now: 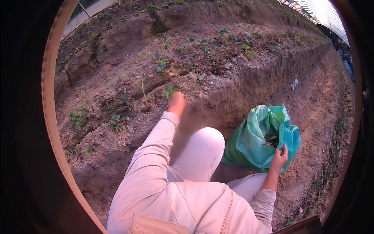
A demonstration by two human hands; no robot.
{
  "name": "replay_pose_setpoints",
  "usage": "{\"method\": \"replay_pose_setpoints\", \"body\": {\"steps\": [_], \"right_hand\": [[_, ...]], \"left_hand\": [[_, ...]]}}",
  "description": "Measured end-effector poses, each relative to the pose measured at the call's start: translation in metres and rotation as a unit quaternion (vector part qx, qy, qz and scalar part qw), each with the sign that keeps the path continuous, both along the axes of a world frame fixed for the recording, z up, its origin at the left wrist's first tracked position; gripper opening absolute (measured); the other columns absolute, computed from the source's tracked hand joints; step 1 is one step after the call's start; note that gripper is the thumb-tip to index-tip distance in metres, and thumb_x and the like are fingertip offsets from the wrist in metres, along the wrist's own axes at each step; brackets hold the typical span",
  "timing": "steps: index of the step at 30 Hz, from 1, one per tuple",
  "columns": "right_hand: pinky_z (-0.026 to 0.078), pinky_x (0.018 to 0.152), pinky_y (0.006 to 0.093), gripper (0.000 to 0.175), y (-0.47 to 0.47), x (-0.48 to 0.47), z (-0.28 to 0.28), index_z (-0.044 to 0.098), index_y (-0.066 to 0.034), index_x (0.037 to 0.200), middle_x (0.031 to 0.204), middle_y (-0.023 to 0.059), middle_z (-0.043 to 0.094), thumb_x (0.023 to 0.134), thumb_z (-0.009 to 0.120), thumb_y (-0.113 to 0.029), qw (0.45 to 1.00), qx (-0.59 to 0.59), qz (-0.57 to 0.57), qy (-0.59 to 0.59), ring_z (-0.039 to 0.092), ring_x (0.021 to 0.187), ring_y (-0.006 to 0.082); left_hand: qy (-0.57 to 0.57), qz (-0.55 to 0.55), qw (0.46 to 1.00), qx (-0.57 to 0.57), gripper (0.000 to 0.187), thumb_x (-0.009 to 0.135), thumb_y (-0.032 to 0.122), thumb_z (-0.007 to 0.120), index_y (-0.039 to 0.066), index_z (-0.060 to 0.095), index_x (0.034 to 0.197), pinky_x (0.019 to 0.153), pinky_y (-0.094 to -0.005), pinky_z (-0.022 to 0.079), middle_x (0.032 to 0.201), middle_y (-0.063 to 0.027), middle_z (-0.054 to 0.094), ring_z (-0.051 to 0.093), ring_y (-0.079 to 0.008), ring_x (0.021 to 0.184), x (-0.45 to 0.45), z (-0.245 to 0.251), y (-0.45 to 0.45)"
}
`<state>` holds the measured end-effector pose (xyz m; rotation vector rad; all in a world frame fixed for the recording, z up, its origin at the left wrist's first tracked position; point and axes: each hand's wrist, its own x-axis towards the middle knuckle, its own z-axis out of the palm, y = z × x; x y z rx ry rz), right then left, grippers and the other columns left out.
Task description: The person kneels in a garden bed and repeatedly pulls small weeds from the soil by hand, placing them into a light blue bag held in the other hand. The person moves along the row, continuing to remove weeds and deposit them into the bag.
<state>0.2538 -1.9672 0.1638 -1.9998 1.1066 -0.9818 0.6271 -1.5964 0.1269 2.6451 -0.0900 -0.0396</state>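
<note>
My left hand (176,103) is closed around the base of a small green leafy plant (170,92) at the edge of the raised soil bed (216,84). Its leaves stick out beyond my fingers; whether the roots are in the ground is hidden. To my right, a green woven plastic sack (248,143) stands on the ground with its mouth open. Dry, dark plant matter (271,139) shows inside it. My right hand (279,159) is at the sack's near rim, fingers pointing up, and whether they pinch the rim is not clear.
More low leafy plants (161,65) grow scattered over the crumbly bed. A dry stalk (143,89) stands left of my left hand. The furrow path (318,117) runs along the right, with a white scrap (294,84) on the bed's side. My bent knee (204,149) is between both arms.
</note>
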Motion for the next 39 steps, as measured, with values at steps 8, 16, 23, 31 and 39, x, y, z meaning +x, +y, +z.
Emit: {"method": "replay_pose_setpoints", "body": {"steps": [8, 16, 23, 31, 39], "right_hand": [[0.048, 0.079, 0.0308, 0.038, 0.007, 0.014, 0.005, 0.059, -0.0008, 0.119, 0.109, 0.0128, 0.06, 0.081, 0.061, -0.001, 1.0, 0.009, 0.019, 0.009, 0.06, 0.091, 0.0211], [0.048, 0.08, 0.0316, 0.037, 0.008, 0.014, 0.006, 0.06, 0.0001, 0.117, 0.108, 0.0127, 0.06, 0.081, 0.06, -0.001, 0.999, 0.026, 0.028, 0.003, 0.06, 0.092, 0.0222], [0.048, 0.078, 0.0319, 0.035, 0.01, 0.02, 0.006, 0.06, 0.0007, 0.116, 0.105, 0.0128, 0.06, 0.08, 0.06, -0.001, 0.999, 0.004, 0.038, 0.015, 0.06, 0.09, 0.0225], [0.048, 0.077, 0.0324, 0.035, 0.01, 0.025, -0.003, 0.061, 0.0, 0.115, 0.103, 0.0126, 0.061, 0.08, 0.06, -0.001, 0.999, -0.01, 0.044, 0.013, 0.06, 0.089, 0.0232], [0.048, 0.079, 0.0331, 0.034, 0.012, 0.027, -0.006, 0.061, -0.0001, 0.114, 0.103, 0.0135, 0.061, 0.08, 0.06, -0.002, 0.998, -0.019, 0.047, 0.047, 0.061, 0.09, 0.0245]], "left_hand": [[-0.064, -0.028, 0.994, 0.086, 0.011, 0.078, 0.008, 0.059, 0.005, 0.069, 0.083, 0.066, -0.0439, 0.054, 0.082, -0.0183, 0.068, 0.067, -0.0349, 0.079, 0.018, -0.015, -0.003], [-0.161, -0.1, 0.979, 0.075, 0.017, 0.084, 0.018, 0.055, 0.006, 0.062, 0.076, 0.061, -0.0479, 0.05, 0.072, -0.0184, 0.064, 0.063, -0.0382, 0.069, 0.022, -0.033, 0.011], [-0.191, -0.138, 0.967, 0.092, 0.014, 0.082, 0.019, 0.057, 0.008, 0.062, 0.075, 0.056, -0.0468, 0.05, 0.064, -0.0168, 0.062, 0.062, -0.0367, 0.061, 0.018, -0.042, 0.027], [-0.237, -0.147, 0.96, -0.03, 0.017, 0.086, 0.027, 0.056, 0.013, 0.059, 0.077, 0.052, -0.0474, 0.048, 0.062, -0.0139, 0.061, 0.06, -0.037, 0.057, -0.023, -0.037, 0.027], [-0.067, -0.041, 0.946, -0.314, 0.01, 0.085, 0.01, 0.061, 0.001, 0.056, 0.085, 0.046, -0.0292, 0.047, 0.072, -0.0079, 0.059, 0.057, -0.0156, 0.056, -0.047, 0.002, 0.014]]}}
